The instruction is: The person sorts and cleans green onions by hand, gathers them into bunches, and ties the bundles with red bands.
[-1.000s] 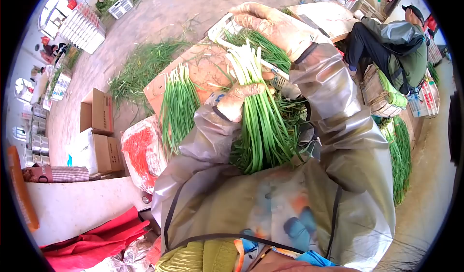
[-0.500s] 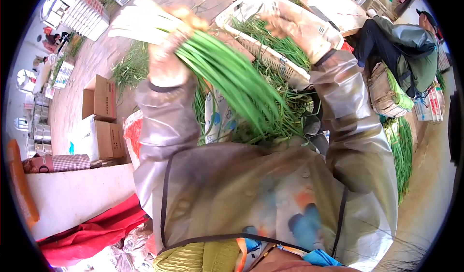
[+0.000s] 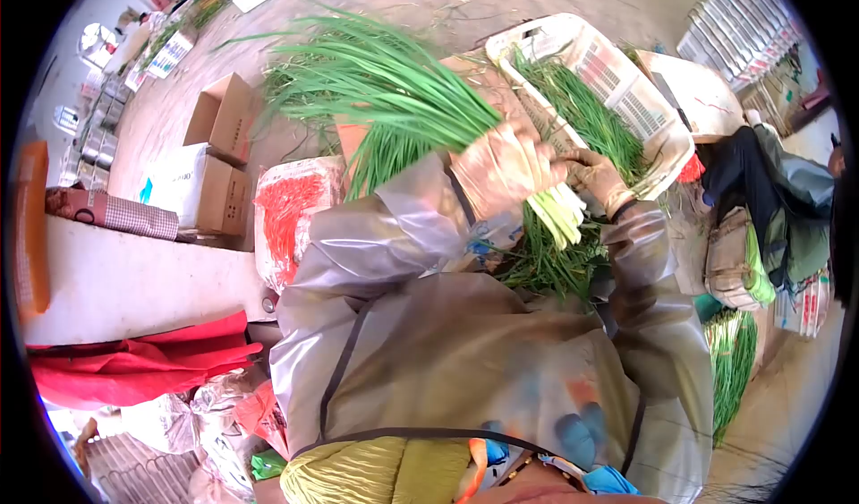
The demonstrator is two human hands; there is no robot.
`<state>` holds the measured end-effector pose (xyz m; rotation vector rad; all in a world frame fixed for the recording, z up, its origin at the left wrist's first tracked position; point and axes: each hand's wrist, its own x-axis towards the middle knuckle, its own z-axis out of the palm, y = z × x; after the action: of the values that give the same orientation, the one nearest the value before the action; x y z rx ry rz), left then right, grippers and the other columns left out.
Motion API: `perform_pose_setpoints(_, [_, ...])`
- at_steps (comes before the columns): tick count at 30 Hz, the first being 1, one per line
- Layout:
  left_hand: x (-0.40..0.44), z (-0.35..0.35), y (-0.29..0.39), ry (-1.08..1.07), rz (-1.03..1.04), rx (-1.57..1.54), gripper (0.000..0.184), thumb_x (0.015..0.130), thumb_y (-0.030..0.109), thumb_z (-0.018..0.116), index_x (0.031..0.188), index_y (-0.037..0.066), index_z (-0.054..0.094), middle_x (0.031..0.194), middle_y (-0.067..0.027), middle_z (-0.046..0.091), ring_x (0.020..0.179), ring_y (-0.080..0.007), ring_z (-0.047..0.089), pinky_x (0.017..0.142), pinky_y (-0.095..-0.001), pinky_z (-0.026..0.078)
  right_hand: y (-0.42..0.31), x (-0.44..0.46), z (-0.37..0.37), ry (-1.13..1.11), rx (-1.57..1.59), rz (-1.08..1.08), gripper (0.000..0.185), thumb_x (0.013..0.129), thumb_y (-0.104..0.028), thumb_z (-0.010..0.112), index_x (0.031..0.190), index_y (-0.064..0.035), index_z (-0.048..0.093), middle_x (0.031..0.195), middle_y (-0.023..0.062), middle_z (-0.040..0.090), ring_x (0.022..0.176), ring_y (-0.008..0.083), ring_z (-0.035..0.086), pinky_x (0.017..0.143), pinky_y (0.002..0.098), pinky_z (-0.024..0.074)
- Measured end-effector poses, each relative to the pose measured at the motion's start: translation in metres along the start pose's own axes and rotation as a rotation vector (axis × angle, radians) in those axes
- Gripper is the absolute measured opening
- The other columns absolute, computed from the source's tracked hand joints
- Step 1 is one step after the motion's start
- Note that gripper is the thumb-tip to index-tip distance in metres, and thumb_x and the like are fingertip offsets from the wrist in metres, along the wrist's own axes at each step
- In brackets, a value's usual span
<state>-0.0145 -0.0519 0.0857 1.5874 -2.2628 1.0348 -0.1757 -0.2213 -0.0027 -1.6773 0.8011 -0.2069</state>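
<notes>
The bunch of long green stalks (image 3: pixel 420 88) lies across the left hand (image 3: pixel 506 168), which is wrapped firmly around it near the root end. Gripping there seems to keep the stalks together, while the loose leaves fan out beyond that hand, away from the body. The pale ends (image 3: pixel 557 217) poke out below the fist, towards the right hand (image 3: pixel 601 180). That one sits just beside the left, fingers curled in close; from here I can't tell whether they pinch anything.

Beneath the leaves, ahead of the left hand, is a tan worktop (image 3: pixel 497 79). Loose greens (image 3: pixel 555 262) are heaped under both hands, close to the body. Just past the right hand, a white crate (image 3: pixel 664 137) holds more greens (image 3: pixel 595 115); its raised rim bounds the room on that side. Left of the leaf tips there's open floor, up to a cardboard box (image 3: pixel 219 115). Well off to the right sits another person (image 3: pixel 787 204).
</notes>
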Motion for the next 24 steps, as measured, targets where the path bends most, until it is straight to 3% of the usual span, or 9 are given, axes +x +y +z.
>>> perform_pose_setpoints(3, [-0.016, 0.0, 0.008, -0.056, 0.024, -0.115, 0.008, 0.066, 0.018, 0.052, 0.073, 0.017, 0.048, 0.069, 0.0007, 0.048, 0.069, -0.0153, 0.053, 0.065, -0.0301, 0.044, -0.006, 0.002, 0.006, -0.032, -0.025, 0.013, 0.022, 0.086, -0.013, 0.057, 0.106, -0.0046, 0.059, 0.077, -0.0023, 0.057, 0.063, 0.0051, 0.049, 0.056, 0.0208, 0.04])
perform_pose_setpoints(7, [-0.027, -0.012, -0.004, 0.005, -0.108, -0.49, 0.018, 0.072, 0.027, 0.059, 0.084, 0.014, 0.055, 0.076, -0.0024, 0.055, 0.07, -0.0203, 0.058, 0.063, -0.0308, 0.046, -0.063, -0.022, 0.043, -0.36, 0.225, -0.272, 0.055, 0.081, -0.016, 0.064, 0.129, -0.0035, 0.039, 0.12, 0.0119, 0.05, 0.115, 0.0211, 0.045, 0.095, 0.0315, 0.0374])
perform_pose_setpoints(9, [-0.032, -0.021, -0.019, 0.233, -0.351, -1.997, 0.033, 0.077, 0.026, 0.069, 0.1, 0.005, 0.057, 0.083, -0.0067, 0.061, 0.077, -0.0196, 0.06, 0.064, -0.0283, 0.046, -0.073, -0.023, 0.079, -0.459, 0.2, -0.47, 0.081, 0.068, -0.023, 0.076, 0.133, -0.0045, 0.032, 0.128, 0.0121, 0.042, 0.121, 0.0218, 0.038, 0.101, 0.0339, 0.0321])
perform_pose_setpoints(11, [-0.041, -0.034, -0.033, 0.137, -0.823, -2.024, 0.035, 0.071, 0.015, 0.072, 0.1, 0.002, 0.057, 0.082, -0.0063, 0.061, 0.075, -0.0161, 0.058, 0.064, -0.0274, 0.045, -0.074, -0.022, 0.121, -0.443, 0.131, -0.546, 0.086, 0.061, -0.028, 0.08, 0.13, -0.0048, 0.034, 0.124, 0.0114, 0.045, 0.117, 0.0223, 0.041, 0.099, 0.0356, 0.0328])
perform_pose_setpoints(15, [-0.07, -0.02, -0.062, 0.382, -1.185, -2.062, 0.052, 0.067, 0.008, 0.073, 0.113, 0.0, 0.05, 0.087, -0.0089, 0.061, 0.078, -0.0178, 0.057, 0.072, -0.0273, 0.045, -0.072, -0.009, 0.195, -0.358, 0.39, -0.3, 0.063, 0.065, -0.027, 0.076, 0.117, -0.0042, 0.046, 0.103, 0.0138, 0.058, 0.1, 0.0234, 0.055, 0.085, 0.0328, 0.0425])
perform_pose_setpoints(18, [-0.111, 0.01, -0.038, 0.437, -1.363, -1.542, 0.06, 0.069, 0.004, 0.073, 0.12, 0.001, 0.042, 0.096, -0.0074, 0.059, 0.088, -0.0178, 0.057, 0.082, -0.0298, 0.046, -0.059, 0.014, 0.223, -0.16, 0.162, -0.302, 0.052, 0.069, -0.027, 0.07, 0.111, -0.0029, 0.051, 0.096, 0.0181, 0.061, 0.09, 0.0285, 0.059, 0.078, 0.0331, 0.0457])
perform_pose_setpoints(20, [-0.145, 0.036, -0.006, 0.468, -1.454, -1.355, 0.066, 0.064, 0.005, 0.078, 0.118, 0.002, 0.04, 0.095, -0.005, 0.056, 0.079, -0.0135, 0.056, 0.072, -0.0274, 0.049, 0.004, 0.056, 0.268, -0.305, -0.013, -0.461, 0.057, 0.069, -0.03, 0.069, 0.114, -0.0028, 0.048, 0.096, 0.0181, 0.062, 0.089, 0.0344, 0.059, 0.079, 0.0365, 0.0464])
perform_pose_setpoints(22, [-0.176, 0.056, -0.003, 0.483, -1.61, -1.409, 0.062, 0.061, -0.001, 0.077, 0.114, 0.002, 0.043, 0.093, -0.0049, 0.056, 0.077, -0.0138, 0.055, 0.069, -0.0264, 0.049, -0.068, 0.019, 0.22, -0.531, -0.373, -0.115, 0.059, 0.07, -0.033, 0.067, 0.116, -0.0023, 0.047, 0.098, 0.0208, 0.06, 0.093, 0.0357, 0.058, 0.08, 0.0375, 0.0465])
perform_pose_setpoints(24, [-0.198, 0.065, -0.029, 0.442, -1.681, -1.465, 0.059, 0.061, -0.009, 0.071, 0.112, 0.002, 0.044, 0.091, -0.0052, 0.056, 0.076, -0.0158, 0.056, 0.065, -0.0271, 0.051, -0.04, 0.023, 0.226, -0.581, -0.539, -0.247, 0.059, 0.07, -0.032, 0.068, 0.116, -0.002, 0.047, 0.102, 0.021, 0.059, 0.097, 0.0352, 0.056, 0.082, 0.0401, 0.0452])
